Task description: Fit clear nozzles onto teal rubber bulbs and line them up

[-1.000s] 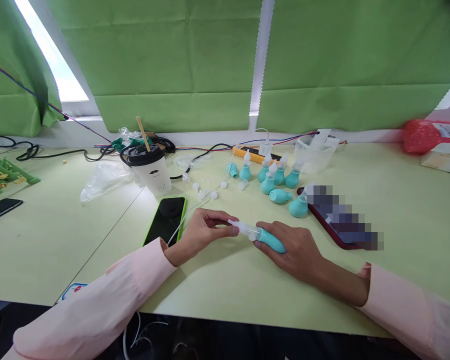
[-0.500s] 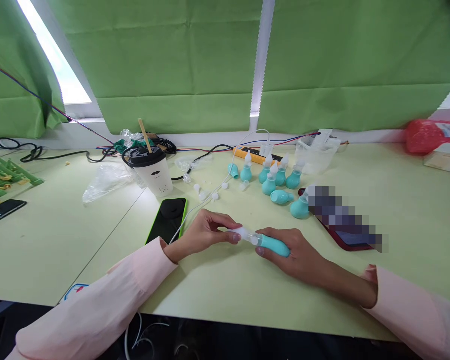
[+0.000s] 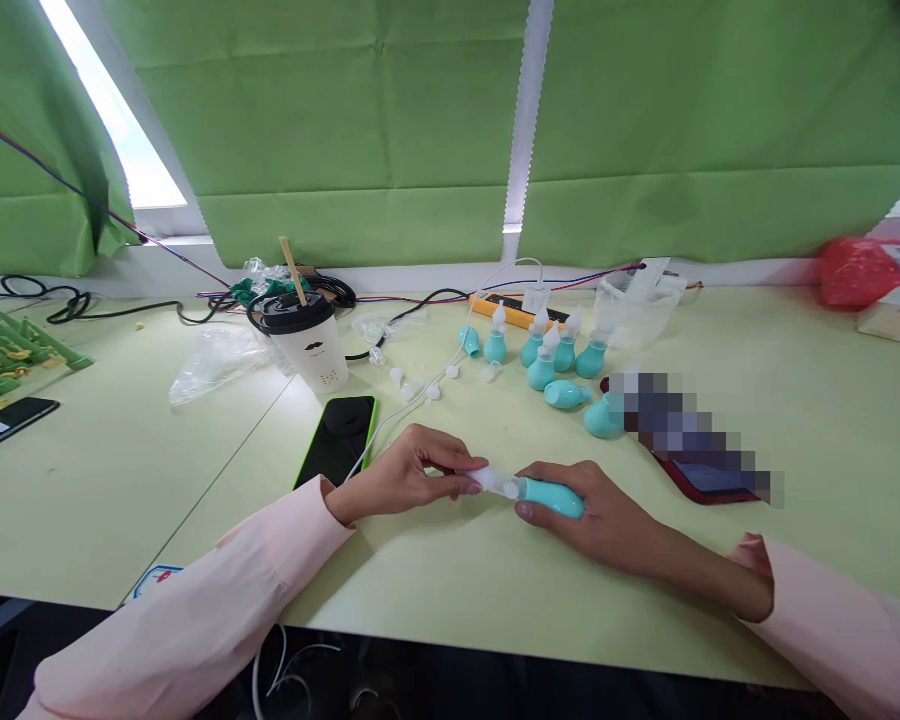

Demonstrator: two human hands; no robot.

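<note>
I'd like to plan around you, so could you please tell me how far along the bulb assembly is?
Several standing teal bulbs already look done, with pale tips on top. In hand is one unit: the left hand pinches its white tip, the right hand its teal bulb. Probably left are two tipless lying bulbs and some loose small pieces.

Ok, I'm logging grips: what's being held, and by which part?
One small assembly: the left hand pinches its white nozzle, and the right hand grips its teal bulb.
</note>
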